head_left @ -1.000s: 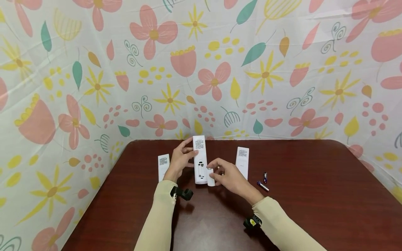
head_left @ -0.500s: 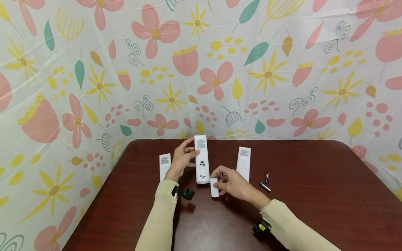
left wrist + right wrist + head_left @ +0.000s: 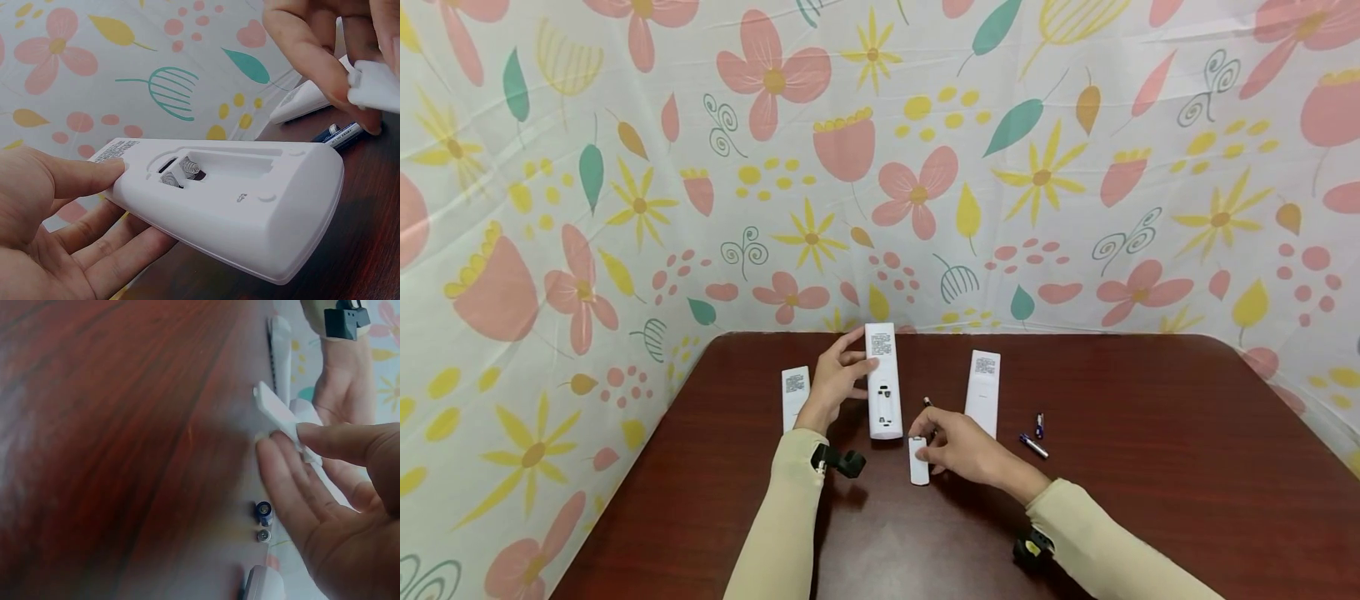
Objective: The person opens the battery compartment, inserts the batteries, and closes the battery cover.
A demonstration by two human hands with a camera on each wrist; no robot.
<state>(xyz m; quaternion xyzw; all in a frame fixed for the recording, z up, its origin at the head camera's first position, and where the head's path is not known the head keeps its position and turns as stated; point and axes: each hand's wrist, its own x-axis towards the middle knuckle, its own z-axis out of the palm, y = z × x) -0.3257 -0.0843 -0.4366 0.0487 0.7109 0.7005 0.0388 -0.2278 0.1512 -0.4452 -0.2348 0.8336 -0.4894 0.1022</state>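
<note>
A white remote control (image 3: 882, 367) is gripped in my left hand (image 3: 835, 379), thumb on its back and fingers beneath. Its battery compartment (image 3: 215, 172) lies uncovered and holds no battery; a metal spring shows inside in the left wrist view. My right hand (image 3: 958, 446) pinches the small white battery cover (image 3: 918, 461) between thumb and fingers, just right of and nearer than the remote's lower end. Behind the right fingers lie batteries (image 3: 344, 134), partly hidden by that hand in the head view.
One more white remote (image 3: 795, 396) lies face down at the left, partly behind the left hand. Another remote (image 3: 982, 392) lies to the right. Two batteries (image 3: 1033, 446) rest on the dark red table (image 3: 1150, 467) farther right. A flowered cloth (image 3: 917, 167) hangs behind.
My right hand has drawn the battery cover away from the remote, toward the near right, uncovering batteries on the table behind it. My left hand keeps the remote nearly still.
</note>
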